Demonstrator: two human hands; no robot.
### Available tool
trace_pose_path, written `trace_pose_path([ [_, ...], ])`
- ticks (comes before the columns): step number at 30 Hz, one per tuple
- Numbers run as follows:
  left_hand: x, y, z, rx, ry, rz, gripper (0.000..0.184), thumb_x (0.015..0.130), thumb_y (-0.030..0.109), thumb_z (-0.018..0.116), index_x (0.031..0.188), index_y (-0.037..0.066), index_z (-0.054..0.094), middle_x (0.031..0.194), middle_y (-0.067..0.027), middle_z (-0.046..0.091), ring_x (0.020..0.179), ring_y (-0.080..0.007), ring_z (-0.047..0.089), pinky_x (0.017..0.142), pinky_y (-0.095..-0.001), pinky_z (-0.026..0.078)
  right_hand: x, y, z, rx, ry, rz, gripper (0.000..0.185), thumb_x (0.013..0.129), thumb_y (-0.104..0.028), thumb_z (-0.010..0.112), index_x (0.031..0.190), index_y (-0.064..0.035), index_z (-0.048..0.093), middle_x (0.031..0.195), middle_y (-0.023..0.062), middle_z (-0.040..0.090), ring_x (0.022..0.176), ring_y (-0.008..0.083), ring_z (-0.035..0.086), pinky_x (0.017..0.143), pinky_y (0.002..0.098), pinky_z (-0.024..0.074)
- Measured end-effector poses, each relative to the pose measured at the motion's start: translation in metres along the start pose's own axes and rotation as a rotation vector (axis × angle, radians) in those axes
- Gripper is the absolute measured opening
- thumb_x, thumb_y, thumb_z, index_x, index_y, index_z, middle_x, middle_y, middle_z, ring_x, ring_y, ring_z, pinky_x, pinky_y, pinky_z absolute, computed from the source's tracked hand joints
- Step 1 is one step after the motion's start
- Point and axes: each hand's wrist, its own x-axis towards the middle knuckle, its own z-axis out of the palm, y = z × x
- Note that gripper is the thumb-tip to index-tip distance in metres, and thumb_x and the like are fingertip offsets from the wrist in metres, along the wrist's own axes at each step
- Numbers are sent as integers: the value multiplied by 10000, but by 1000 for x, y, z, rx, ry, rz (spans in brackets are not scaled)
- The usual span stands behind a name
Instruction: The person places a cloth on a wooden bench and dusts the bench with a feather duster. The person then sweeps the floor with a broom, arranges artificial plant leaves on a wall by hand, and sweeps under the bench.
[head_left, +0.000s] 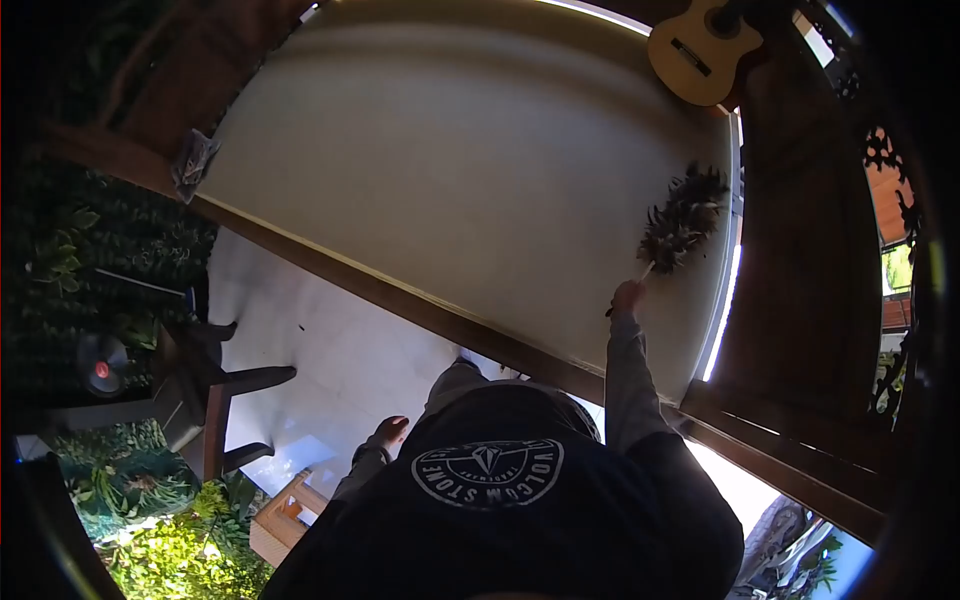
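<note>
My right hand (628, 297) is closed round the light handle of a dark feather duster (683, 222). The feathers lie over the right end of a wide pale surface (440, 150), close to its right edge; whether they touch it I cannot tell. My left hand (392, 430) hangs low beside my body, over the pale floor, away from the surface. Its fingers look partly curled, but are too small to make out clearly.
An acoustic guitar (700, 60) is at the top right, beside dark carved wood panels (800, 250). A small plastic packet (194, 163) lies at the surface's left corner. Dark wooden furniture legs (250, 380), a wicker-like box (285, 520) and a fan (102, 363) are at the lower left.
</note>
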Motion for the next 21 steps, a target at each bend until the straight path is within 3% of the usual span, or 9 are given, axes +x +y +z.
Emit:
trace_pose_path([
  [2, -16, -16, 17, -118, 38, -128, 352, 839, 346, 481, 1024, 57, 559, 705, -32, 536, 564, -148, 511, 492, -285, 443, 69, 3, 39, -1315, -323, -460, 185, 740, -261, 601, 651, -108, 655, 648, 29, 627, 575, 139, 593, 480, 275, 431],
  [4, -41, -93, 44, -194, 110, -217, 328, 838, 338, 480, 990, 60, 567, 681, -28, 522, 538, -143, 493, 472, -279, 433, 17, -145, 46, -1213, -530, -497, 182, 779, -141, 512, 663, -74, 636, 670, 64, 620, 668, 200, 610, 540, 324, 465],
  [6, -11, -91, 49, -449, 51, -330, 329, 830, 332, 502, 1005, 57, 548, 703, -46, 529, 545, -149, 494, 471, -279, 436, 5, -188, 115, -1408, -776, -960, 156, 742, -119, 542, 804, -100, 684, 617, 28, 603, 534, 168, 568, 427, 287, 406],
  [8, -23, -75, 39, -517, 149, -246, 349, 835, 305, 532, 1066, 43, 523, 836, -84, 569, 691, -177, 556, 555, -308, 487, -47, -254, 114, -360, -1272, -214, 167, 758, -142, 540, 860, -100, 665, 559, -16, 531, 453, 123, 466, 390, 274, 350],
  [10, -50, 9, 9, -405, 251, -153, 375, 855, 278, 520, 1120, 15, 487, 980, -120, 568, 844, -213, 580, 643, -333, 522, -75, -324, 115, -476, -1630, -331, 227, 767, -118, 523, 973, -94, 616, 585, -34, 464, 408, 68, 354, 351, 231, 274],
  [13, -37, -16, 1, -661, 328, -127, 388, 858, 270, 522, 1139, 9, 465, 1010, -126, 563, 880, -216, 576, 637, -321, 526, -49, -318, 144, -4, -1319, -327, 213, 788, -154, 516, 970, -83, 602, 583, -38, 452, 401, 50, 337, 342, 217, 253],
  [18, -42, -42, -12, -747, 390, -149, 364, 858, 271, 525, 1108, 8, 487, 965, -121, 576, 847, -200, 582, 619, -314, 527, -33, -260, 195, 543, -323, 286, 174, 812, -185, 501, 927, -99, 599, 494, -20, 430, 371, 123, 423, 319, 261, 332],
  [20, -43, -64, -11, -784, 366, -191, 353, 851, 281, 532, 1079, 13, 507, 915, -112, 589, 804, -187, 586, 619, -311, 525, -16, -217, 251, -1076, -675, -544, 161, 808, -211, 502, 790, -87, 603, 519, 25, 514, 419, 174, 513, 343, 288, 380],
  [21, -43, -70, -16, -771, 336, -203, 351, 840, 296, 542, 1051, 15, 523, 861, -105, 595, 752, -179, 582, 592, -305, 520, -43, -220, 262, -1086, -682, -559, 161, 808, -211, 502, 790, -87, 603, 519, 25, 514, 419, 174, 513, 343, 288, 380],
])
